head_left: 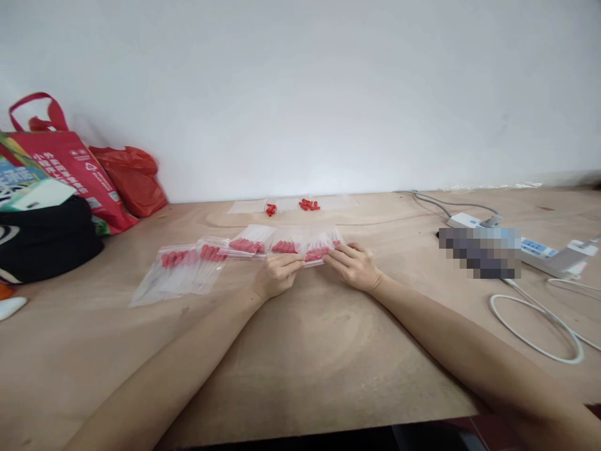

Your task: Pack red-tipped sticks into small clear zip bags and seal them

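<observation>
Left hand [277, 274] and right hand [354, 266] at frame centre, both pinched on one clear bag [318, 250] of red pieces, fingers meeting at its lower edge. Filled bags [206, 257] lie in a row to its left on the table [300, 351]. Loose red pieces [308, 205] above centre. Power strip [539, 250] at right.

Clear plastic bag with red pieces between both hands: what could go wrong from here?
1. The left hand and right hand pinch the small clear plastic bag of red pieces at its near edge; if its seal is open, which I cannot tell, pieces might spill.
2. The row of filled clear bags overlaps beside it, so a sideways tug could drag a neighbour.
3. The loose red pieces behind lie unbagged on the wooden table and could scatter if brushed.
</observation>
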The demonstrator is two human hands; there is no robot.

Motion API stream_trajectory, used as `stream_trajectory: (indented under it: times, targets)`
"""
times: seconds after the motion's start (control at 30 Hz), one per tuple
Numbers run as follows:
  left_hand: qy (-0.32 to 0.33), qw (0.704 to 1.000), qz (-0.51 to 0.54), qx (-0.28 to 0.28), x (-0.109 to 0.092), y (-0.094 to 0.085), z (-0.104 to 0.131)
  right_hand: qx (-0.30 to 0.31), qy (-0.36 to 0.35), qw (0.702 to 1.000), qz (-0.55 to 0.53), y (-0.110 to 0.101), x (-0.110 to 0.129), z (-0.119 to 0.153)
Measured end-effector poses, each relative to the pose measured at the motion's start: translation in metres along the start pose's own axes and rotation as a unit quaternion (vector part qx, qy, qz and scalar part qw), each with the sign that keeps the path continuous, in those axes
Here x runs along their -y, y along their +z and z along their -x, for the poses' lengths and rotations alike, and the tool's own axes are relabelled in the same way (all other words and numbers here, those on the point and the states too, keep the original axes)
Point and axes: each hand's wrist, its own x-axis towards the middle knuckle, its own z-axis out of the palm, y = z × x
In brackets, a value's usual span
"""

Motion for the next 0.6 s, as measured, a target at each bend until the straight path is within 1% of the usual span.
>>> stream_trajectory:
  times: [0.23,0.3,0.37,0.43,0.5,0.6]
  targets:
    - [-0.024,1.000,0.019,-0.001,0.000,0.000,0.001,0.010,0.024,1.000,0.013,-0.011,-0.017,0.016]
    - [-0.042,0.999,0.030,-0.004,0.000,0.001,0.003,0.022,0.035,0.999,0.004,-0.012,-0.020,0.017]
    - [-0.068,0.997,0.042,-0.016,0.001,0.002,0.004,0.043,0.042,0.998,-0.028,-0.013,-0.020,0.016]
    - [-0.090,0.994,0.056,-0.024,0.001,0.004,0.005,0.071,0.058,0.993,-0.070,-0.012,-0.018,0.013]
    - [-0.099,0.993,0.066,-0.019,0.001,0.005,0.005,0.094,0.081,0.988,-0.090,-0.008,-0.011,0.009]
    - [-0.094,0.992,0.080,0.001,0.001,0.006,0.005,0.100,0.099,0.988,-0.062,0.002,0.001,0.005]
